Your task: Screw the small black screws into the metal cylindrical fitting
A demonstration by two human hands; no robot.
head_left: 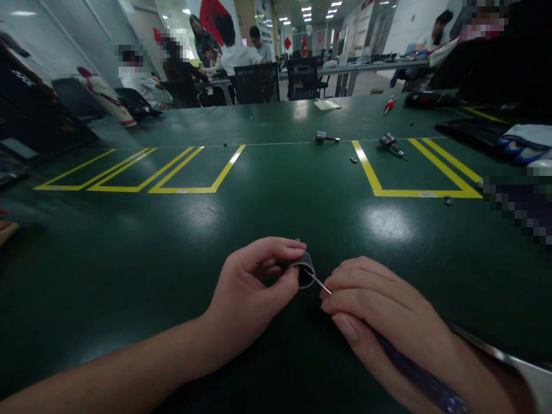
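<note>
Between thumb and fingers, my left hand [256,284] pinches a small dark metal ring-shaped part [307,261], its opening turned toward the right. My right hand [383,316] is closed around a screwdriver [420,371] with a dark bluish, see-through handle. The thin metal shaft reaches out past my right fingertips, and its tip is inside the opening of the ring-shaped part. Whether the tip touches the inner wall is hard to tell. Both hands are above the green table [172,253].
Farther back lie two metal parts with shafts [320,137] [390,141], small dark pieces [448,200] and a red screwdriver [390,104]. Yellow tape outlines [420,194] mark the table. A black object and white-blue cloth [528,141] are at right. Another person's fingers [6,229] show at far left.
</note>
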